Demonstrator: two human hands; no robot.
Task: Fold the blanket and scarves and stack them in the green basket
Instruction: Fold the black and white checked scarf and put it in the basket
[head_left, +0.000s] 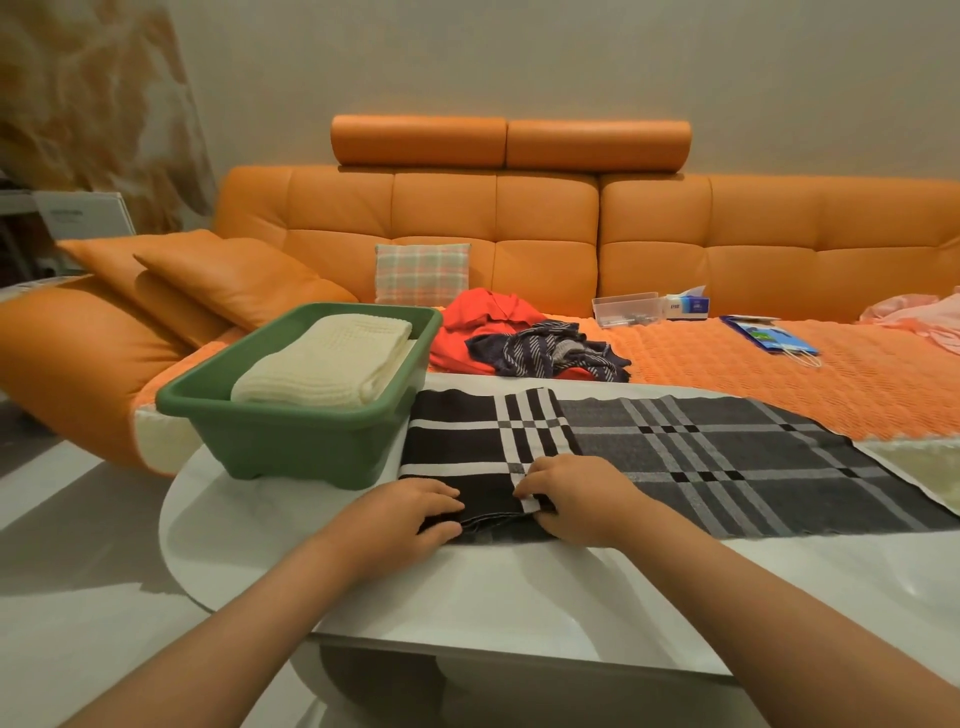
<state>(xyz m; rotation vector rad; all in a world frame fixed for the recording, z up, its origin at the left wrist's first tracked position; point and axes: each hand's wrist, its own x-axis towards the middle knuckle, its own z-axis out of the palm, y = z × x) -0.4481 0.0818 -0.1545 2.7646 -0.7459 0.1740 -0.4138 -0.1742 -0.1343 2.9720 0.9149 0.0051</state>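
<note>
On the white table (519, 587), left hand (410, 512) and right hand (566, 499) pinch the plaid scarf (701, 457) by its near edge; edges should meet squarely before creasing.

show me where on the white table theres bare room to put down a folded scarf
Bare: the strip of table between the plaid scarf and the near edge, and the patch in front of the green basket. Crowded: the far half, filled by basket and scarf.
</note>
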